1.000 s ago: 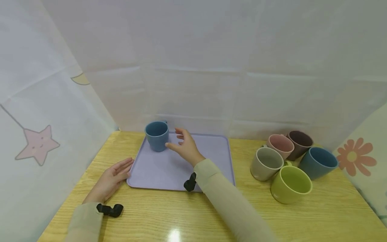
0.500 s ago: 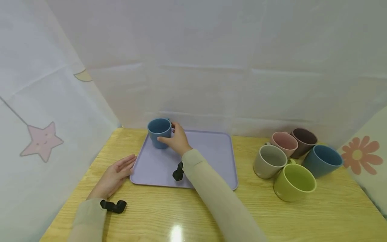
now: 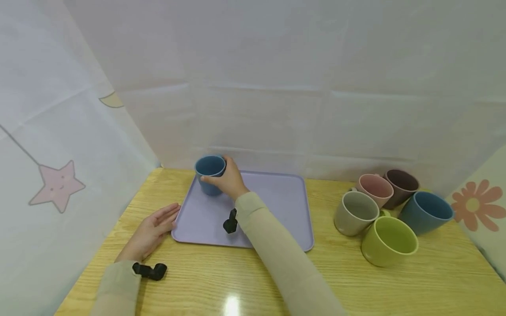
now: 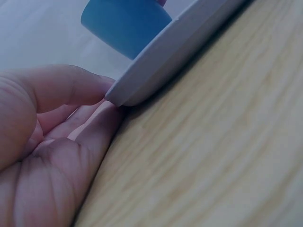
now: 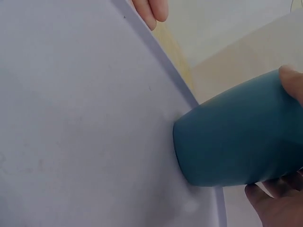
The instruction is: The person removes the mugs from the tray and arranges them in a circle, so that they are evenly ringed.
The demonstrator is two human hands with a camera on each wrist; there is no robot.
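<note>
A blue mug [image 3: 208,188] stands upright at the back left corner of a flat lilac tray [image 3: 274,210]. My right hand [image 3: 230,180] grips it from the right, thumb across the near side and fingers round the far side. In the right wrist view, the thumb and fingertips press on opposite sides of the mug [image 5: 232,135], its base on the tray. My left hand [image 3: 149,232] lies on the table at the tray's left edge with fingers fairly straight. The left wrist view has its thumb [image 4: 71,85] touching the tray rim [image 4: 156,64]. The mug's handle is hidden.
Several mugs cluster on the wooden table [image 3: 189,281] at right: grey [image 3: 353,219], pink [image 3: 375,186], dark brown [image 3: 401,186], blue [image 3: 424,215] and yellow-green [image 3: 385,245]. A white cloth [image 3: 269,109] hangs right behind the tray.
My right hand has moved left from beside the blue mug and now grips it. The mug stays in the tray's corner. My left hand remains at the tray's edge.
</note>
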